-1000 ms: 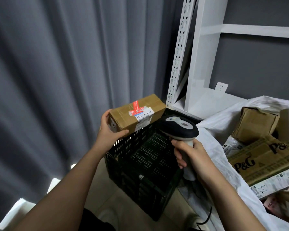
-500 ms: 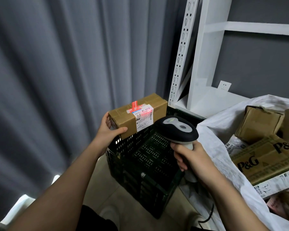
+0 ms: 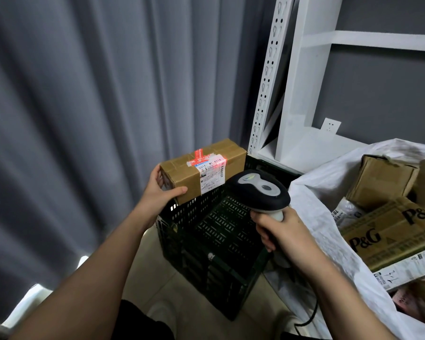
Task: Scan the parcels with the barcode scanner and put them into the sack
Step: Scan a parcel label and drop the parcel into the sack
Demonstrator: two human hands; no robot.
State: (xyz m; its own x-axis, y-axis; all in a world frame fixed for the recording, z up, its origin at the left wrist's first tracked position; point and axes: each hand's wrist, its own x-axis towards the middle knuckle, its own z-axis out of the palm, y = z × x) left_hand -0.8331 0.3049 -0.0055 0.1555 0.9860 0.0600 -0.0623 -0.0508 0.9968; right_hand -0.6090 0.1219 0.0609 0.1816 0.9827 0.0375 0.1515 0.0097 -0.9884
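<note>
Room: grey curtain (image 3: 96,106) fills the left of the frame; we see white shelving (image 3: 297,94) at upper right against a grey wall.
Parcel in hand: one brown cardboard parcel (image 3: 201,173) sits at centre frame, above the far left rim of the crate. Its long axis runs from lower left to upper right, the near end toward us, the far end toward the shelving.
Label: one white shipping label (image 3: 210,175) wraps its top and near side, facing the scanner, with a red glow on its upper edge.
Left hand: our left hand (image 3: 157,195) grips the parcel's near end, thumb along the front face.
Scanner: one black and grey barcode scanner (image 3: 258,190) sits just right of the parcel, head pointing up and left at the label.
Right hand: our right hand (image 3: 280,234) is wrapped round the scanner's handle.
Crate: one dark slotted crate (image 3: 219,241) stands on the floor at lower centre.
Sack: one white sack (image 3: 312,204) lies open at right; we count at least three parcels inside, one a P&G box (image 3: 390,236).
</note>
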